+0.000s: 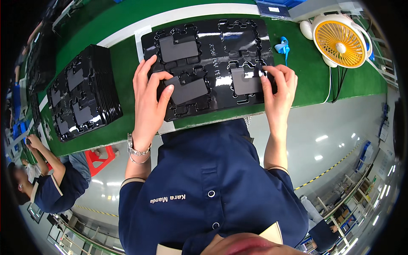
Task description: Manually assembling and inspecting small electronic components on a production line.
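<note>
In front of me lies a glossy black plastic tray with moulded pockets. A flat dark-grey notched plate sits slightly askew at its near left; the thumb and index finger of my left hand close on that plate's left corner, with the other fingers spread at the tray's edge. My right hand pinches the upper right corner of another grey plate in the near right pocket. Its fingertips partly cover that corner. A third grey plate lies in the far left pocket. The far right pocket shows bare black plastic.
Left of the tray stands a tall stack of similar black trays, grey plates in the top one. Blue earphones and a yellow-and-white fan with cables are at the right on the green tabletop. Another person sits at left near a red stool.
</note>
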Motion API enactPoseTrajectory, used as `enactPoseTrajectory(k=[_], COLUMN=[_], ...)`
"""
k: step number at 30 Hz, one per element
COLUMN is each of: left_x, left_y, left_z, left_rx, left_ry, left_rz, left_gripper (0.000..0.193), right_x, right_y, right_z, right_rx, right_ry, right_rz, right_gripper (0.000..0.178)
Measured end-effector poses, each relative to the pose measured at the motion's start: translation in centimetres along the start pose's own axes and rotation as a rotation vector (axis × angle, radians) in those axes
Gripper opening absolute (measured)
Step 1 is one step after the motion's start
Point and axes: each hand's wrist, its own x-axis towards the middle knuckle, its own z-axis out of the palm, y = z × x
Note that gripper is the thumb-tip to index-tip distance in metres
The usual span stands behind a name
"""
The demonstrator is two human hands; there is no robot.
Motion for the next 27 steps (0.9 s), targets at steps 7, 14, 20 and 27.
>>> enactPoseTrajectory(k=[7, 14, 20, 27], left_x=[0.6, -0.2, 0.0, 0.3], left_y=[0.0, -0.1, -0.3, -1.4], left_z=[-0.1, -0.5, -0.5, -0.3], left_rx=[0.002, -0.030, -0.153, -0.245], left_ry=[0.027, 0.016, 0.023, 0.021], left_rz=[0.013, 0.001, -0.010, -0.033], left_gripper=[0.012, 0.018, 0.017, 0.015], right_x=[0.1, 0.5, 0.8, 1.4], right_y=[1.9, 0.1, 0.2, 0.9], right_z=[-0.3, -1.9, -2.2, -2.5], right_rx=[-0.073, -0.192, -0.199, 0.989], right_ry=[-0.140, -0.156, -0.135, -0.176], right_rz=[0.193, 0.132, 0.116, 0.622], right_gripper=[0.031, 0.031, 0.031, 0.024])
